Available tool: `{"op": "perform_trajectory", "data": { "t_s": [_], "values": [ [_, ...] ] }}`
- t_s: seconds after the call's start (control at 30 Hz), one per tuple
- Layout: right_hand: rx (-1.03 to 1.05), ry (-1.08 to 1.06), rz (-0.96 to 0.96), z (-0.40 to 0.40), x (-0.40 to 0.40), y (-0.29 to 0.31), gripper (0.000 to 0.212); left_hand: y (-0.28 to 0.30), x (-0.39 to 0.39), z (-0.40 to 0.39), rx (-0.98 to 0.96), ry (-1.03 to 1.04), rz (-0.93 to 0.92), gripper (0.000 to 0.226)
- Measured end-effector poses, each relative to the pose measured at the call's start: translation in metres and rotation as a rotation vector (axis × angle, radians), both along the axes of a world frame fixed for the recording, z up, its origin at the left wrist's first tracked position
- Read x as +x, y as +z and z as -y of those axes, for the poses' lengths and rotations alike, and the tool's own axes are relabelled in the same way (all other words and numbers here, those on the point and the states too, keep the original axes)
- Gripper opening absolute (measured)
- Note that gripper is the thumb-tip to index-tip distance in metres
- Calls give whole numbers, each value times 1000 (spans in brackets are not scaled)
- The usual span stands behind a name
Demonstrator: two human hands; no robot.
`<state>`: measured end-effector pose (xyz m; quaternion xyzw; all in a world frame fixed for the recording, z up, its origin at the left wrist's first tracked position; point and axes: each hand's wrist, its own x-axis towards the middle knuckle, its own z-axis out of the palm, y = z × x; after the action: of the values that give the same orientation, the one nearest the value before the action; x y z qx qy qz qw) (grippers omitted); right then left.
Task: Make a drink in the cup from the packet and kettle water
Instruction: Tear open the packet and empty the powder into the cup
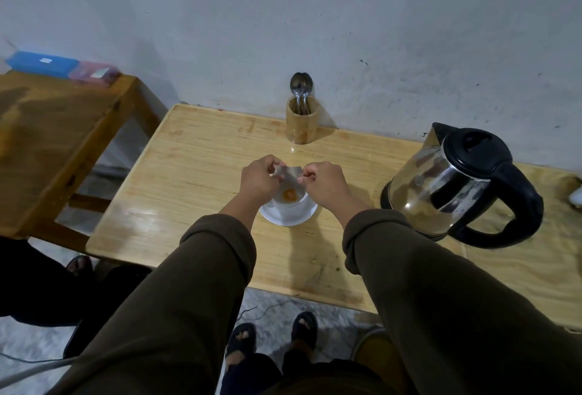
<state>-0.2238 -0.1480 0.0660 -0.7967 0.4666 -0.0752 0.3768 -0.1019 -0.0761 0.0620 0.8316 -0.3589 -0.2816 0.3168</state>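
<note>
Kettle (453, 187) and spoon holder (301, 124) flank cup (291, 204)

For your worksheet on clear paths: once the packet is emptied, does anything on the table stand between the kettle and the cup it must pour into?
Nothing visible does. The kettle stands to the right of the white cup on its saucer, with only bare table between them. The spoon holder sits behind, by the wall. Both hands, left hand and right hand, hold the packet over the cup.
</note>
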Motion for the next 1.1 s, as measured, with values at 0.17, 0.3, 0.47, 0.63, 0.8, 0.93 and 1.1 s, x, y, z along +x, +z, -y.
{"op": "perform_trajectory", "data": {
  "t_s": [0.17, 0.3, 0.47, 0.63, 0.8, 0.93, 1.1],
  "values": [
    [-30, 20, -30, 0, 1, 1, 48, 2, 0, -2, 22, -39, -1, 10],
    [-37, 24, -29, 2, 4, 4, 47, 5, 2, -4, 26, -72, 1, 10],
    [-64, 54, -41, 3, 6, 2, 29, 3, 4, -5, 21, -124, 31, 12],
    [-78, 53, -21, 3, 10, -2, 15, -2, 5, -5, 44, -72, 75, 11],
    [-110, 53, -75, 4, 10, -3, 14, -2, 5, -4, 40, -10, 41, 13],
    [-109, -26, -60, 4, 13, -5, 14, -1, 5, -4, 15, -8, 25, 11],
    [-169, 16, -65, 1, 11, 1, 11, 0, 6, -6, -55, 11, -12, 9]
  ]
}}
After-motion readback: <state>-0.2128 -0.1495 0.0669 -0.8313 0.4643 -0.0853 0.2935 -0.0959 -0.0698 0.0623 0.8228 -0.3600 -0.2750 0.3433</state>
